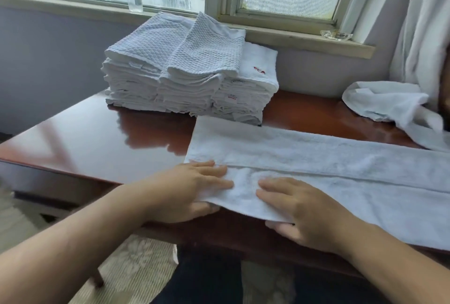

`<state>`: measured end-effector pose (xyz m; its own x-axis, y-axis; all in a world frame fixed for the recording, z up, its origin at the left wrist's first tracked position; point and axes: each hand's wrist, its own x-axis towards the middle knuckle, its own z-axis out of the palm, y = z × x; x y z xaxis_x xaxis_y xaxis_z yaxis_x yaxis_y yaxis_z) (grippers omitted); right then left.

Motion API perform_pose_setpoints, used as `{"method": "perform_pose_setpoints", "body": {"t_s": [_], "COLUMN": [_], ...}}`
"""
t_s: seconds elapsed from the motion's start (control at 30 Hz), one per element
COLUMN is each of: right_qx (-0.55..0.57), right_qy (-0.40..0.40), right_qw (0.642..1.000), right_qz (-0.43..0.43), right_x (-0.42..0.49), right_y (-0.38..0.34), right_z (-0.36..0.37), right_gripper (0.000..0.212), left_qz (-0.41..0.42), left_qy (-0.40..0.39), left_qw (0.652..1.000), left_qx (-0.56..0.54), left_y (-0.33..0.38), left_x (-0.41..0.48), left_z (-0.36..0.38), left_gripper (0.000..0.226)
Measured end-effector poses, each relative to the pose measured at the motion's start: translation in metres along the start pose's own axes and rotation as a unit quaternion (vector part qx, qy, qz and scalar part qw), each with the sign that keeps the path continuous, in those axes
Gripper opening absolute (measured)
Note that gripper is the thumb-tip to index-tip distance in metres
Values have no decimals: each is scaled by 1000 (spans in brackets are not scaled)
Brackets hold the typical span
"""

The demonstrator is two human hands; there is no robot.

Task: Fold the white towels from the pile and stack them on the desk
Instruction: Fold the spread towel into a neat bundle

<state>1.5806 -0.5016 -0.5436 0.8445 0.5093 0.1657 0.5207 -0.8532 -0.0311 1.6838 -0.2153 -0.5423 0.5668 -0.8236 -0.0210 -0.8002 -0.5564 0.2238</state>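
Pinching the near edge of the towel, folded lengthwise on the desk, the left hand and right hand are placed for the next fold; 3 stacks are kept behind.

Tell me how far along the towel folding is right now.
Done: a tall stack of folded towels stands at the back of the desk. In hand: the left hand and right hand hold the near edge of a long towel, folded lengthwise. Left: unfolded towels lie at the right.
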Motion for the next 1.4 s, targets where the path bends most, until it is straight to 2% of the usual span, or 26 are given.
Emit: {"method": "perform_pose_setpoints", "body": {"t_s": [0.07, 0.1, 0.2, 0.27, 0.3, 0.4, 0.5, 0.57, 0.73, 0.83, 0.9, 0.97, 1.13, 1.27, 1.4], "right_qx": [11, 14, -41, -100, -109, -91, -76, -72, -25, 17, 41, 48, 4, -45, -120], "right_qy": [33, 19, -76, -152, -171, -137, -90, -85, -83, -60, -35, -3, 50, 97, 142], "right_qw": [999, 1000, 990, 967, 955, 943, 940, 937, 934, 932, 931, 937, 941, 920, 884], "right_qz": [-2, 19, 109, 180, 216, 291, 322, 331, 346, 357, 361, 347, 335, 376, 428], "right_x": [-1, 1, 4, 3, 3, 8, 26, 40, 68, 73, 72, 66, 21, -45, -111], "right_y": [-4, -4, 8, 23, 31, 60, 82, 95, 122, 130, 136, 139, 138, 139, 147], "right_z": [-7, -15, -37, -51, -58, -73, -78, -76, -61, -44, -35, -30, -26, -28, -34], "right_gripper": [31, 31, 25, 19, 23, 33, 39, 38, 30, 25, 24, 25, 30, 32, 50], "left_qz": [-16, -25, -44, -63, -71, -95, -124, -149, -218, -236, -223, -185, -81, -9, 75], "left_qy": [1, 7, 20, 23, 30, 80, 153, 171, 142, 107, 116, 137, 122, 101, 96], "left_qw": [999, 998, 997, 995, 995, 991, 980, 974, 965, 959, 951, 954, 986, 993, 992], "left_qx": [-43, -55, -68, -67, -68, -53, -22, -20, 30, 114, 183, 191, 79, 65, 38], "left_y": [2, 3, 3, -2, -4, -13, -25, -35, -58, -59, -53, -39, 17, 70, 129], "left_x": [-3, -2, 5, 13, 18, 40, 68, 85, 119, 127, 134, 142, 179, 218, 257], "left_z": [-14, -23, -44, -54, -59, -70, -73, -73, -66, -57, -51, -46, -31, -13, 5], "left_gripper": [36, 31, 24, 20, 23, 35, 35, 35, 27, 24, 34, 40, 45, 48, 52]}}
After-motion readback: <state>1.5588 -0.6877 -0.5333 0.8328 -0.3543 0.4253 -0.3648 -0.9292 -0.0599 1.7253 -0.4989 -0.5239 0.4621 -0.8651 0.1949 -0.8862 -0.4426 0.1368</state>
